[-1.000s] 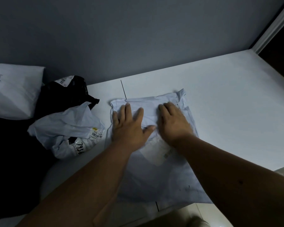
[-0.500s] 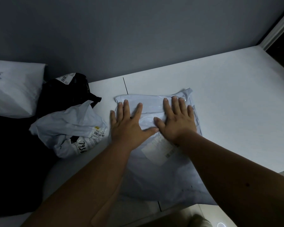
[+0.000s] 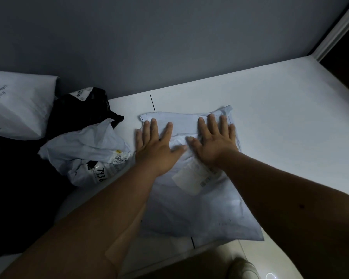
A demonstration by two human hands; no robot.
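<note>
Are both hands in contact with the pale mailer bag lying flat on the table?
Touching. The head view shows the left hand and right hand flat, fingers straight, on the far end of the pale mailer bag.

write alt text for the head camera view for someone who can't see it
A left hand and right hand press flat, side by side, on the far end of a pale plastic mailer bag lying on a white table. A crumpled pale mailer and a black bag lie to its left.
</note>
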